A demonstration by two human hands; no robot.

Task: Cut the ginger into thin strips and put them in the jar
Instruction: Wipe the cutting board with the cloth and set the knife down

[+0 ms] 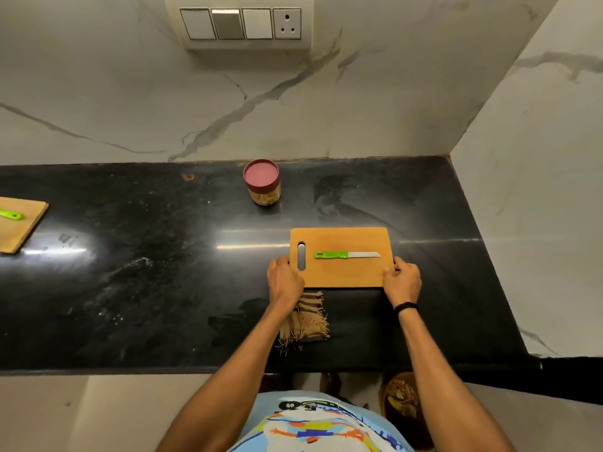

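I have my left hand (285,282) and right hand (403,283) gripping the board (342,275) by its short edges. The knife (347,255) lies on the board; the lidded jar (262,187) stands beyond its far-left corner, apart.

the scene is lit moderately and evenly, apparently from overhead, with a warm, slightly dull cast. the polished black bench (130,288) is marked by glare: a white patch beside the second cutting board (23,223) at the left edge, and thin bright streaks on both sides of the nearer cutting board (342,272). only faint, soft shadows are cast beneath the left hand (285,282) and the right hand (403,283). the marble wall (98,93) is rendered pale and a little washed out. straight lines are bowed toward the frame edges by the wide lens. fine detail is softened throughout.
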